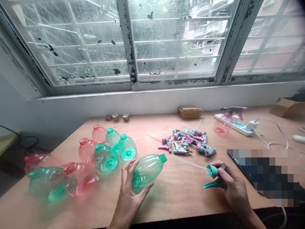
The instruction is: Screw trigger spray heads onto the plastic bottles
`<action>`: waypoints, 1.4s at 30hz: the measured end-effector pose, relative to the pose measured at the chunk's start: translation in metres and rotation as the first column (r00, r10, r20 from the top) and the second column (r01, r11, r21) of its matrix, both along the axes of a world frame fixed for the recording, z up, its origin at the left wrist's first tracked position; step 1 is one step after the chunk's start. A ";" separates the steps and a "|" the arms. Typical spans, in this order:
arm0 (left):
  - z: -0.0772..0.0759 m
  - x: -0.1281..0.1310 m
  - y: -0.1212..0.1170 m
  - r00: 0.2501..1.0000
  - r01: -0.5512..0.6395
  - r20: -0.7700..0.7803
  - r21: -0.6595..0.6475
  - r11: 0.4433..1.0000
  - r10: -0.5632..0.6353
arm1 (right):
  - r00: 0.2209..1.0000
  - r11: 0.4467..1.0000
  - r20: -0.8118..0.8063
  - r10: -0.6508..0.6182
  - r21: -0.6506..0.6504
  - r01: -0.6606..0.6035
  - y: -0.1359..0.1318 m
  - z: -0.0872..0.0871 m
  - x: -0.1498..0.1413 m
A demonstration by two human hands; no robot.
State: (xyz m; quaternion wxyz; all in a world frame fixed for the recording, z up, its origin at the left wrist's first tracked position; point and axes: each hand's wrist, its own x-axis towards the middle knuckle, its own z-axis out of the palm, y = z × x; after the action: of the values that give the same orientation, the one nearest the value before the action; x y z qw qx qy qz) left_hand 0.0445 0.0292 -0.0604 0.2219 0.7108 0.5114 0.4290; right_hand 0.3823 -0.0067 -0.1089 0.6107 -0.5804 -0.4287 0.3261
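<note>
My left hand [128,187] cups the base of a clear green plastic bottle [149,170] that lies tilted on the wooden table [181,194], its open neck pointing up and right. My right hand [228,183] is closed on a teal and grey trigger sprayer head [214,178]. The sprayer's thin clear dip tube [188,163] points left toward the bottle's neck, with its tip close to the opening but outside it.
Several empty green and pink bottles [105,152] lie at the left. A heap of sprayer heads [190,143] sits mid-table. One assembled pink spray bottle [225,122] stands by a white power strip [235,127]. A brown packet [190,112] and a cardboard box [287,106] lie near the window wall.
</note>
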 end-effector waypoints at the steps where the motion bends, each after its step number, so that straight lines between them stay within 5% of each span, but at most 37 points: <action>1: 0.000 0.000 0.000 1.000 0.009 -0.009 0.005 1.000 -0.009 | 0.999 0.999 0.002 0.036 -0.014 -0.036 0.000 -0.001 0.001; 8: -0.004 0.002 0.000 0.997 0.065 -0.045 0.072 0.995 -0.062 | 0.977 0.977 -0.025 0.214 -0.002 -0.214 -0.002 0.008 -0.011; 14: -0.008 0.015 -0.006 0.943 0.297 -0.153 -0.005 0.955 -0.294 | 0.925 0.916 -0.044 0.377 -0.127 -0.380 -0.001 0.024 -0.035; 19: -0.013 0.016 -0.006 0.961 0.275 0.071 -0.174 0.946 -0.266 | 0.885 0.879 -0.019 0.465 -0.108 -0.464 0.003 0.039 -0.053; 23: -0.015 0.010 -0.005 0.911 0.329 0.344 -0.268 0.905 -0.229 | 0.894 0.889 -0.104 0.436 -0.106 -0.446 0.004 0.033 -0.062; 29: -0.004 0.007 -0.009 0.775 0.540 0.557 -0.337 0.771 -0.300 | 0.904 0.909 -0.159 0.397 -0.065 -0.411 0.001 0.022 -0.070; 42: -0.014 0.006 -0.012 0.834 0.453 0.476 -0.302 0.839 -0.280 | 0.900 0.906 -0.130 0.417 -0.027 -0.423 0.002 0.017 -0.069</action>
State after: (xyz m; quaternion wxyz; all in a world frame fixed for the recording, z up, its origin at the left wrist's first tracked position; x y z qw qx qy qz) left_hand 0.0506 0.0168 -0.0739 0.5458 0.6287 0.3804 0.4026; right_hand 0.3128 -0.0045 -0.0923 0.5348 -0.4699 -0.4969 0.4962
